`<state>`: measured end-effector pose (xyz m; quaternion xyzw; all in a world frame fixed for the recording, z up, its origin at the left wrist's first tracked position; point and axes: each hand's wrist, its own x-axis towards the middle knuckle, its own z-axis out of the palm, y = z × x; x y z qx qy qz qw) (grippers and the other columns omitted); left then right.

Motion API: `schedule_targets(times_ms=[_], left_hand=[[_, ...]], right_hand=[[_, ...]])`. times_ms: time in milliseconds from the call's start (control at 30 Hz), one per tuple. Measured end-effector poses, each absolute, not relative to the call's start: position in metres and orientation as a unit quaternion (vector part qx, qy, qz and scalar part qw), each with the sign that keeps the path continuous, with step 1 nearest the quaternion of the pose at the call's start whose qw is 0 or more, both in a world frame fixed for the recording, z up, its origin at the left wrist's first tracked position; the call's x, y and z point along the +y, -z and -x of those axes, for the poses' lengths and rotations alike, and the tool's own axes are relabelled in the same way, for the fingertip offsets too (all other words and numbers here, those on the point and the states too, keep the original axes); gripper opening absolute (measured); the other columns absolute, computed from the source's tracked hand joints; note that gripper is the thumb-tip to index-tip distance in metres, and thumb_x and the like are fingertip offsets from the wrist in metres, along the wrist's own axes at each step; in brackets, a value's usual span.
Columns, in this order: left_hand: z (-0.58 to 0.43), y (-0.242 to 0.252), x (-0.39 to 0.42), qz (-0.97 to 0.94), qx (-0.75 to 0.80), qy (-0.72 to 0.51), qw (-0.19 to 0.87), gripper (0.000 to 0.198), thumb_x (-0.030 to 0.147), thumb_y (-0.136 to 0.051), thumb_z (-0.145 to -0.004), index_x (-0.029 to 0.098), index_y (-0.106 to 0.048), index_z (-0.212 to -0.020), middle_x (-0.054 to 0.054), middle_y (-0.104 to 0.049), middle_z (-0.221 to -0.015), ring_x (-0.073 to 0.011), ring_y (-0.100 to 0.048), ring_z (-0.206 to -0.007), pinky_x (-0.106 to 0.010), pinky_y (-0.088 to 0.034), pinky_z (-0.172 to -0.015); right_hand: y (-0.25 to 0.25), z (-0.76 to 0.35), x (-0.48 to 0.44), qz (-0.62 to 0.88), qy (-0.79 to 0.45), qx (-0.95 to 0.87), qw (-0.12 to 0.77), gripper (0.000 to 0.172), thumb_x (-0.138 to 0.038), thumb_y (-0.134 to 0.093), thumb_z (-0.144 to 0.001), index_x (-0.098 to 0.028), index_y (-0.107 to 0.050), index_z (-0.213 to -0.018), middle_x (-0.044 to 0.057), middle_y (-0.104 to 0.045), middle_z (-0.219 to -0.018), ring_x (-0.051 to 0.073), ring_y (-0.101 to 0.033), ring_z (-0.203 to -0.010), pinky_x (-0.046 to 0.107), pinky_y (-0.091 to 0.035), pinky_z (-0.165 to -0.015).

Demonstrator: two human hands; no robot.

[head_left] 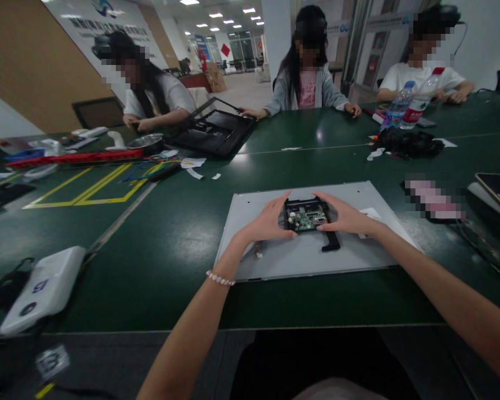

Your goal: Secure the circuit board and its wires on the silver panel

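No wording reads clearly: the wall sign (pixel 120 26) at eleven o'clock — characters below a blue emblem (pixel 103 8) — is blurred, as are the bottle's red label (pixel 413 114) at two and the white device's (pixel 60 272) dark mark (pixel 39 286) at eight.

This looks like part office, part workshop, with bright ceiling lights (pixel 215 15), a wall sign (pixel 112 25), and people (pixel 308 91) around a big green tabletop (pixel 150 278) holding a circuit board (pixel 305 219) and black frame (pixel 223 130).
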<state>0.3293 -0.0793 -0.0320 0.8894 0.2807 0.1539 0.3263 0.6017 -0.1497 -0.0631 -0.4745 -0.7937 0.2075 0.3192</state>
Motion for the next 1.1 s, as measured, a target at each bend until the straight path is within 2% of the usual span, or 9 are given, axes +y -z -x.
schedule_targets(times_ms=[133,267,500,700,900,1100], left_hand=[[-0.328,0.032,-0.078,-0.893,0.284,-0.123,0.325,0.122,0.047,-0.079,-0.062,0.018,-0.008,-0.157,-0.020,-0.018,-0.159,-0.0410,-0.020,-0.144,-0.056,-0.016,-0.116],[-0.326,0.032,-0.078,-0.894,0.296,-0.110,0.318,0.120,0.047,-0.076,-0.064,0.019,-0.006,-0.157,-0.020,-0.022,-0.158,-0.0421,-0.023,-0.143,-0.057,-0.019,-0.115],[-0.324,0.030,-0.077,-0.902,0.301,-0.107,0.292,0.119,0.050,-0.076,-0.063,0.018,-0.009,-0.157,-0.020,-0.025,-0.156,-0.0405,-0.024,-0.143,-0.056,-0.018,-0.115],[-0.322,0.032,-0.078,-0.906,0.298,-0.112,0.279,0.119,0.052,-0.076,-0.063,0.020,-0.009,-0.156,-0.020,-0.026,-0.156,-0.0409,-0.023,-0.143,-0.058,-0.019,-0.114],[-0.320,0.035,-0.077,-0.910,0.301,-0.104,0.265,0.119,0.051,-0.076,-0.064,0.019,-0.009,-0.156,-0.020,-0.024,-0.157,-0.0398,-0.022,-0.144,-0.058,-0.019,-0.115],[-0.320,0.036,-0.076,-0.910,0.297,-0.110,0.266,0.118,0.053,-0.076,-0.064,0.020,-0.009,-0.156,-0.019,-0.024,-0.157,-0.0390,-0.023,-0.144,-0.057,-0.019,-0.115]], right_hand=[[0.067,-0.602,-0.148,0.478,-0.207,-0.793,0.316,0.093,-0.049,-0.073,-0.076,-0.033,-0.024,-0.154,0.008,-0.036,-0.155,0.034,-0.035,-0.141,0.056,-0.029,-0.115],[0.068,-0.602,-0.148,0.484,-0.209,-0.790,0.314,0.094,-0.051,-0.072,-0.076,-0.031,-0.023,-0.154,0.010,-0.035,-0.156,0.034,-0.032,-0.142,0.056,-0.028,-0.115],[0.067,-0.598,-0.147,0.498,-0.203,-0.791,0.290,0.096,-0.052,-0.071,-0.077,-0.034,-0.019,-0.155,0.011,-0.021,-0.162,0.035,-0.025,-0.145,0.058,-0.027,-0.114],[0.070,-0.593,-0.146,0.500,-0.169,-0.806,0.267,0.096,-0.053,-0.070,-0.078,-0.036,-0.017,-0.155,0.011,-0.022,-0.161,0.036,-0.028,-0.144,0.058,-0.027,-0.113],[0.069,-0.589,-0.148,0.511,-0.149,-0.809,0.250,0.088,-0.050,-0.066,-0.081,-0.032,-0.022,-0.154,0.011,-0.024,-0.160,0.034,-0.028,-0.143,0.054,-0.027,-0.114],[0.068,-0.590,-0.148,0.508,-0.140,-0.814,0.245,0.089,-0.052,-0.066,-0.081,-0.029,-0.021,-0.155,0.013,-0.023,-0.160,0.034,-0.027,-0.144,0.054,-0.027,-0.114]])
